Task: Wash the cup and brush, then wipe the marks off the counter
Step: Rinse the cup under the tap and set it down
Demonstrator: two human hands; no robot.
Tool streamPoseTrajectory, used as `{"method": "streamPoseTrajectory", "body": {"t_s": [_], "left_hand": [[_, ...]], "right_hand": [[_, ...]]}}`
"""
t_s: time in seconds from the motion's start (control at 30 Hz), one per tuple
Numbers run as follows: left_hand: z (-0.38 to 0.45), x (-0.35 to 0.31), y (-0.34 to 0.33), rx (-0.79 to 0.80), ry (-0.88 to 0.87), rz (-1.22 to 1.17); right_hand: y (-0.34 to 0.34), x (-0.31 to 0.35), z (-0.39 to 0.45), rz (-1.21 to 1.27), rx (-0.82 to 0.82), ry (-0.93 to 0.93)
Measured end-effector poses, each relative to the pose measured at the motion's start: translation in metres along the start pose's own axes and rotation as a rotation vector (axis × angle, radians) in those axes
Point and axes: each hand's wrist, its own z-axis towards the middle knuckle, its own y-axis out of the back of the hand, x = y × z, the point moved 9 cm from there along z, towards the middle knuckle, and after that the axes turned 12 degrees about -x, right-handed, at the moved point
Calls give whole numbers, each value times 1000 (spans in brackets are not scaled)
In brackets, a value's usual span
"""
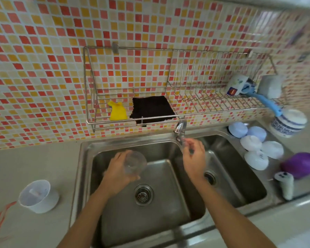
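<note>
Mosaic-tiled wall (43, 51), steel double sink (168, 176), left hand (118, 169) gripping clear cup (134, 162), right hand (193, 158) pinching something blurred

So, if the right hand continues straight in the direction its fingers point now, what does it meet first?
Probably the faucet. The right hand reaches up and away over the sink, its fingertips just below the spout. They may already touch it; blur and unclear depth hide this.

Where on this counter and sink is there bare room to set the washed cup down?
Bare counter lies between the white bowl and the sink. The wire rack is open between the dark cloth and the mug. Right of the sink it is crowded with round lids.
</note>
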Motion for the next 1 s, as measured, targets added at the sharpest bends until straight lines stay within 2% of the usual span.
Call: {"method": "streamPoseTrajectory", "body": {"t_s": [0.1,0.33,0.47,0.57,0.77,0.83,0.93,1.0], "left_hand": [[10,-28,-34,-1,39,-34],[37,-76,-106,-23,115,-87],[46,-82,-132,-4,143,-64],[53,-83,-138,-19,166,-64],[73,-87,-131,-149,198,-111],[78,-89,-129,-199,215,-126],[80,-95,-141,-116,205,-86],[79,-89,-141,-132,243,-88]], "right_hand": [[-7,-56,28,-134,119,-100],[-64,-116,62,-252,541,-213],[-83,-132,81,-335,550,-124],[-104,-139,77,-338,632,-65],[-128,-147,70,-359,765,53],[-130,-148,71,-357,773,65],[-131,-153,70,-351,777,40],[-133,-154,70,-351,782,27]]}}
